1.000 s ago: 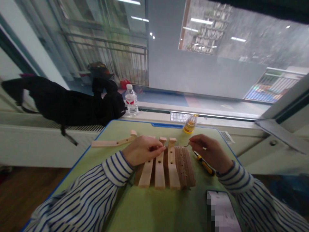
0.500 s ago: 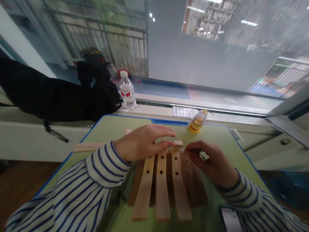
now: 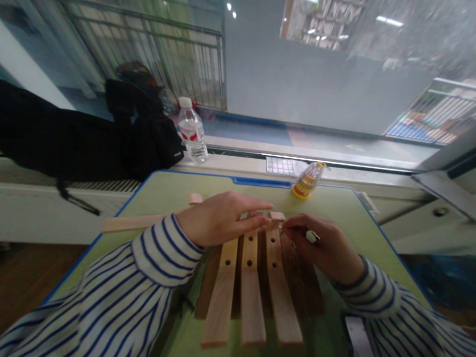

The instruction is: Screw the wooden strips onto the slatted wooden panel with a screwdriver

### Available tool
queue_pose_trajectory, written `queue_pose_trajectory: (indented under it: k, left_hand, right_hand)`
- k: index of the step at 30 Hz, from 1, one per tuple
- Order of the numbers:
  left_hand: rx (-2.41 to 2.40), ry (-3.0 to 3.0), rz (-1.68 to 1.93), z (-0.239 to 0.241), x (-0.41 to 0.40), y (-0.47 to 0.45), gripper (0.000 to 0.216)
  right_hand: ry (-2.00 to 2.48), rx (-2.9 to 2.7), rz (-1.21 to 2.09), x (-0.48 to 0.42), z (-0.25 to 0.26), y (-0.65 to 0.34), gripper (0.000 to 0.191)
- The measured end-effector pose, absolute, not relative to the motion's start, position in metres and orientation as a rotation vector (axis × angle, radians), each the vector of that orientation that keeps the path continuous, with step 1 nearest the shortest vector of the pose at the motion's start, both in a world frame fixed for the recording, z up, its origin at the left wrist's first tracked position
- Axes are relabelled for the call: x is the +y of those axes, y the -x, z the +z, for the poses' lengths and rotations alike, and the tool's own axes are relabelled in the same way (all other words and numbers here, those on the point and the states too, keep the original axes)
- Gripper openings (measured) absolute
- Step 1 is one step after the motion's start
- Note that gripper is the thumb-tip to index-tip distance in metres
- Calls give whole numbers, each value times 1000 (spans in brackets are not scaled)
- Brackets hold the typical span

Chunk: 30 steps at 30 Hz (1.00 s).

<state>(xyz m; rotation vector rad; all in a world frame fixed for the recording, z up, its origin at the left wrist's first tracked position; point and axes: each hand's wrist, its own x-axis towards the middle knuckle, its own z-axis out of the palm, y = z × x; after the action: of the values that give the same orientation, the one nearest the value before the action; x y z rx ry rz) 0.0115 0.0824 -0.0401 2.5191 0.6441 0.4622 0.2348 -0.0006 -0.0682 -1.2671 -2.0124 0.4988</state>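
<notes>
My left hand [image 3: 226, 218] reaches across the far ends of three pale wooden strips, fingers stretched forward and thumb apart from them. Its thumb tip is at a small wooden block [image 3: 276, 216] on the far end of the right strip [image 3: 281, 292]. The middle strip [image 3: 252, 297] and left strip [image 3: 219, 297] lie alongside, each with dark holes. Beneath them is a brown wooden board [image 3: 307, 297]. My right hand [image 3: 323, 243] is closed in a pinch just right of the block. A small shiny bit shows between its fingers, but I cannot make out what it is.
Another wooden strip [image 3: 130, 223] and a small wood piece [image 3: 195, 199] lie left on the green table [image 3: 171, 186]. A yellow-capped bottle [image 3: 308, 180] stands at the far edge, a phone [image 3: 357, 337] near my right sleeve. On the sill are a water bottle [image 3: 192, 131] and black bag [image 3: 148, 144].
The view has shifted slightly. My left hand stays over the strips, and my right hand keeps its pinch beside the right strip's far end, a little nearer the block.
</notes>
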Motion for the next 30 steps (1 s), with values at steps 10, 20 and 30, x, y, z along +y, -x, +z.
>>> queue_pose_trajectory:
  k: [10,20,30]
  left_hand:
    - [571,-2505,482,-41,78,-11,32]
    - [637,-2585,479,-41,77,-14,32]
    - [665,-2606,527,-45,79,-17,30]
  right_hand:
    - [1257,-2004,486,3,-68,-228,12]
    - [1228,-2095,448,-1,-65,-232,15]
    - [1160,-2155,531,2,-66,-231,16]
